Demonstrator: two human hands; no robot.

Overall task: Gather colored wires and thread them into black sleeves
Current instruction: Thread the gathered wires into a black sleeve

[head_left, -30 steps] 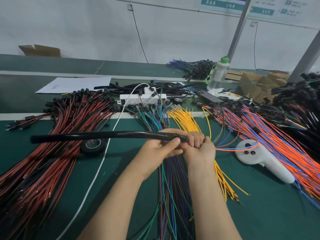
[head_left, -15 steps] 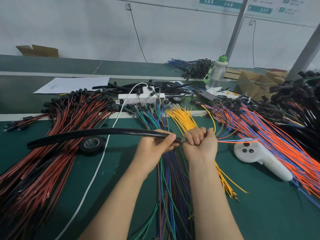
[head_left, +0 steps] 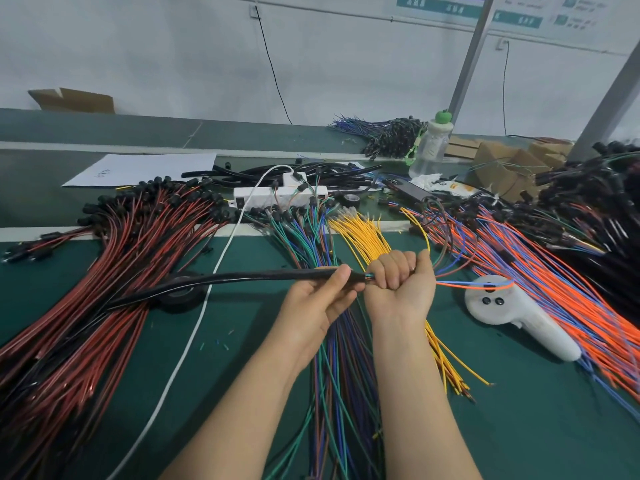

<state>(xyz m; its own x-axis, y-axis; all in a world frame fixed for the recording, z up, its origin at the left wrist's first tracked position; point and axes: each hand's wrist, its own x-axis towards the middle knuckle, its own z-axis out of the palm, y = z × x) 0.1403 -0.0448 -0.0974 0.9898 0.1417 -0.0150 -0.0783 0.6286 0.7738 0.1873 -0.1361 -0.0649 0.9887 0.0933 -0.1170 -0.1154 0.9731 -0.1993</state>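
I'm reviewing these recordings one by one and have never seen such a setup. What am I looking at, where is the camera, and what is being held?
There is no robot: these are a person's two bare hands, filmed by one camera worn on the head, looking down at a green bench. The left hand pinches the end of a black sleeve; the right hand is a fist round coloured wires at the sleeve's mouth. Around them lie red wires, yellow wires, orange wires, a tape roll, a white power strip and a white controller.
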